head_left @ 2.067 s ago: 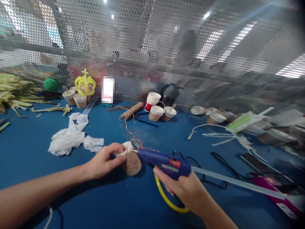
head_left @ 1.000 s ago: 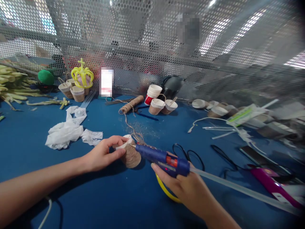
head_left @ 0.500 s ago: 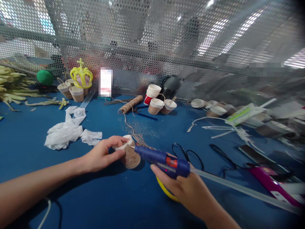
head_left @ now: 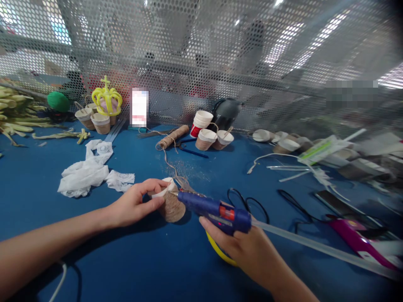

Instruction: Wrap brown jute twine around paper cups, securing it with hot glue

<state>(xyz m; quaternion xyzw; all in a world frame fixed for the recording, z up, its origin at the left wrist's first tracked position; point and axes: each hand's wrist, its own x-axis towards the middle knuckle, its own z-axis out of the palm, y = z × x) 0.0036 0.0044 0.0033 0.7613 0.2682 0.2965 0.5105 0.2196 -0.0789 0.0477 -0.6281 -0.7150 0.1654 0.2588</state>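
My left hand [head_left: 138, 201] grips the rim of a paper cup [head_left: 174, 207] wrapped in brown twine, tilted on its side over the blue table [head_left: 132, 260]. In my right hand [head_left: 242, 247] is a blue glue gun [head_left: 214, 209], with a long clear glue stick [head_left: 308, 245] coming out of its back. The gun's nozzle meets the cup near its white rim. From the cup a strand of twine runs back to a twine roll [head_left: 173, 137]. Part of a yellow ring [head_left: 218, 250] shows below the gun.
White lace [head_left: 83, 176] lies at the left. Behind stand a yellow crown [head_left: 107, 100], twine-wrapped cups [head_left: 206, 139] and a stack of paper cups [head_left: 201, 121] before a perforated metal screen [head_left: 176, 50]. Black cable [head_left: 248, 201], a purple box [head_left: 359, 241] and more cups are at the right.
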